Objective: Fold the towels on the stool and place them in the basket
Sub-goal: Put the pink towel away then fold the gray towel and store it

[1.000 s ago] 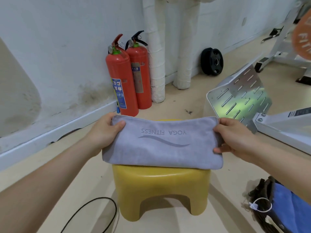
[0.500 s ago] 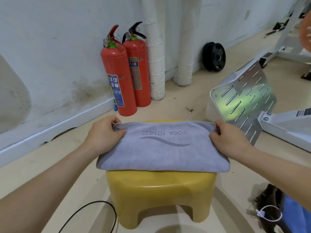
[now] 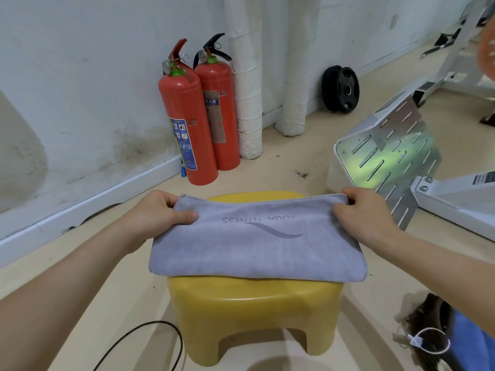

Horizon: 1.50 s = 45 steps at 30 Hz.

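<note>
Since the earlier frame, the grey towel (image 3: 257,242) has been lowered flat onto the yellow stool (image 3: 254,311), and both hands have been brought inward along its far edge.

Largest in view are the pale floor (image 3: 281,167) and the stained white wall (image 3: 80,76). A slotted metal plate (image 3: 388,159) on a white machine frame is seen at the right, beyond the stool. Two white wrapped pipes (image 3: 249,89) are stood against the wall, with two red fire extinguishers (image 3: 187,121) just beside them and a black weight plate (image 3: 340,89) leaned against the wall further right.

The stool is seen at centre, its seat almost wholly covered by the folded towel, whose ends overhang both sides. The printed words "YOGA FITNESS" are shown upside down to the camera, above a wave mark.

The far left corner of the towel is pinched by the left hand (image 3: 158,215), the thumb laid on top and the other fingers curled beneath. The far right corner is gripped by the right hand (image 3: 367,215), its fingers (image 3: 348,195) closed over the hem.

A dark basket (image 3: 428,333) is partly seen at the lower right, well apart from the towel; blue cloth (image 3: 466,344) is held inside it, and a white tag loop is hung at its rim. A black cable (image 3: 150,336) is curved across the floor at the lower left.
</note>
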Tool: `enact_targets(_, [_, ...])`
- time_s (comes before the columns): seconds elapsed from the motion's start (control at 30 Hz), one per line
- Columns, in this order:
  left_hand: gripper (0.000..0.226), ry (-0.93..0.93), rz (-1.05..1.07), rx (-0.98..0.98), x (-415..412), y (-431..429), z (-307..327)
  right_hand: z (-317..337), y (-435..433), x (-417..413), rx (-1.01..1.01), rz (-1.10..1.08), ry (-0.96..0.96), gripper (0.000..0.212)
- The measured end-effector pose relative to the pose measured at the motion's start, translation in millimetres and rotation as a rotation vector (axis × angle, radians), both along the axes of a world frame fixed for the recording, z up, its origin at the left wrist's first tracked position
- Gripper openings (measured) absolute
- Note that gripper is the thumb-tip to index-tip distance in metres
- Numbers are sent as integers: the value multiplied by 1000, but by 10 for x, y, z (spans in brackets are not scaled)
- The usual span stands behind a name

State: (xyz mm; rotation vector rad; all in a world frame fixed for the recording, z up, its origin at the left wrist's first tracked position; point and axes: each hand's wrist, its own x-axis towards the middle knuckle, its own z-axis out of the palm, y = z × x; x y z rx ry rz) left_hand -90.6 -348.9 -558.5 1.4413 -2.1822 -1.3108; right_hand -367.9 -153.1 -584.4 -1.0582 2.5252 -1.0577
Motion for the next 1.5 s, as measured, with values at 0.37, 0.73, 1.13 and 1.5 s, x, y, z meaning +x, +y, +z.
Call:
enact_targets(0.37, [10, 11, 24, -78, -60, -13, 15, -6, -7, -47, -71, 73, -279, 19])
enact_targets(0.73, [22, -315, -127, -497, -226, -2, 7, 149, -182, 51, 118, 125, -62, 18])
enact_targets(1.13, [12, 14, -18, -112, -95, -80, 20, 275, -214, -205, 278, 214, -478, 16])
enact_targets(1.5, [17, 231, 369, 175, 47, -17, -162, 175, -289, 67, 44, -25, -549, 14])
